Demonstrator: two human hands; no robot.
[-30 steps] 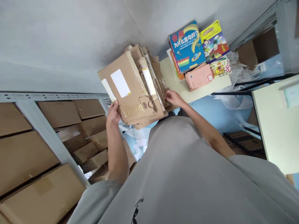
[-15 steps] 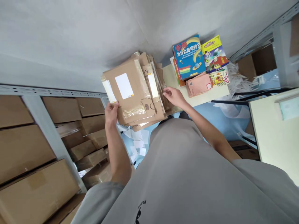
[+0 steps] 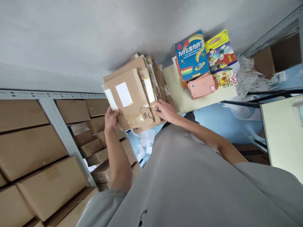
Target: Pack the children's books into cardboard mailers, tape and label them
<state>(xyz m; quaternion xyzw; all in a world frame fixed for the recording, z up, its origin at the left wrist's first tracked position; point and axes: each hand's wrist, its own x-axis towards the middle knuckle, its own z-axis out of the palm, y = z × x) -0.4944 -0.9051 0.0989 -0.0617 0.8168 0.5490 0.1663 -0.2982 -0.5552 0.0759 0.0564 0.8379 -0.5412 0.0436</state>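
A stack of flattened cardboard pieces (image 3: 130, 91) with clear tape and white labels leans against the wall on the table's left end. My left hand (image 3: 111, 119) pinches its lower left edge, thumb on top and fingers underneath. Over the right part of the stack lies my right hand (image 3: 167, 112), its fingers apart and slightly bent, touching the cardboard near a printed barcode. To the right of the stack are a blue book (image 3: 192, 56), a yellow and purple book (image 3: 220, 52), pink booklets (image 3: 201, 85) and a small patterned booklet (image 3: 226, 78).
The pale tabletop (image 3: 181, 101) shows between cardboard and books. Shelves of cardboard boxes (image 3: 54, 179) stand at left. White paper strips (image 3: 248, 74) and an open box (image 3: 264, 63) are at right, near another pale table (image 3: 281, 132). Papers (image 3: 144, 143) lie on the blue floor.
My right hand has left the stack's right edge and moved left onto its upper face. The top cardboard piece has slid down towards me, baring more of the piece beneath. My left hand keeps its hold.
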